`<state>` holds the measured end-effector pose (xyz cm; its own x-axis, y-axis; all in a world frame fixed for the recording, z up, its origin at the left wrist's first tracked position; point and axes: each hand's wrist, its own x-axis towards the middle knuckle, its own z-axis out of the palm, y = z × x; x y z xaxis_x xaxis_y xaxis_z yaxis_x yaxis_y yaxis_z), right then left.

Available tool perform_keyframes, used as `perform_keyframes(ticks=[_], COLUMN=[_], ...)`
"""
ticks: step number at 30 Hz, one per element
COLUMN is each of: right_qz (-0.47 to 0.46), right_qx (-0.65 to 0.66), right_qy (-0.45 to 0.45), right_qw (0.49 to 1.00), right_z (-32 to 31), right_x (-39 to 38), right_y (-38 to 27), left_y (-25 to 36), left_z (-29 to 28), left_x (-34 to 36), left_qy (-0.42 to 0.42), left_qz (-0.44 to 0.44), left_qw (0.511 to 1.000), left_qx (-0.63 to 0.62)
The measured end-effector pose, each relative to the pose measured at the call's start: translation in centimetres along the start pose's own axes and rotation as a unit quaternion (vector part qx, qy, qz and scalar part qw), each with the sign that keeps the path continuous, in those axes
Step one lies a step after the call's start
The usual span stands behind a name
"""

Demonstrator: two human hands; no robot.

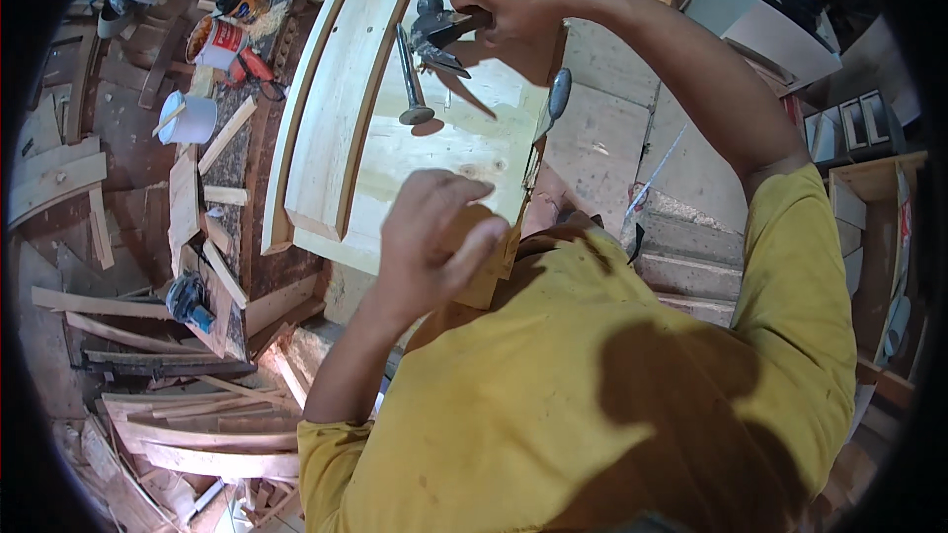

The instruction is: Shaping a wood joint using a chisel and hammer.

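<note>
A pale wooden board (434,153) lies before me, with curved wooden strips (375,109) along its left side. At its far end, my right hand (518,2) is closed round a dark metal tool (439,37) with a rounded knob; its exact kind is unclear. A metal rod with a round, flat end (410,79) is just left of that tool; I cannot tell whether they are joined. My left hand (434,227) is over the board's near part, fingers apart and slightly blurred, holding nothing. A grey-handled hand tool (558,97) is at the board's right edge.
On the left, a cluttered bench holds a white tub (188,118), a red-and-white bucket (217,42), a blue power tool (190,301) and offcuts. Curved wooden pieces (207,434) are stacked at lower left. A wooden cabinet (874,197) stands at right.
</note>
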<state>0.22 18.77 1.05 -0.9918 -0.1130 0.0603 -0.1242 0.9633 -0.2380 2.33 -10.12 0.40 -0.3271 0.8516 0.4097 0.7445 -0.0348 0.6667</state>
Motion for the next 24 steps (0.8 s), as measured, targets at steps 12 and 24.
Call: perform_keyframes(ticks=[12, 24], right_qz=[-0.207, -0.269], right_qx=[0.602, 0.651], right_qy=[0.103, 0.208], right_qw=[0.764, 0.678], right_z=[-1.0, 3.7], right_x=[-8.9, -14.0], right_y=[-6.1, -5.0], left_y=[0.6, 0.0], left_z=[2.9, 2.6], left_x=[-1.4, -2.0], left_qy=[-0.152, -0.149], left_qz=[-0.107, -0.12], left_qw=[0.965, 0.96], left_qx=[0.187, 0.204])
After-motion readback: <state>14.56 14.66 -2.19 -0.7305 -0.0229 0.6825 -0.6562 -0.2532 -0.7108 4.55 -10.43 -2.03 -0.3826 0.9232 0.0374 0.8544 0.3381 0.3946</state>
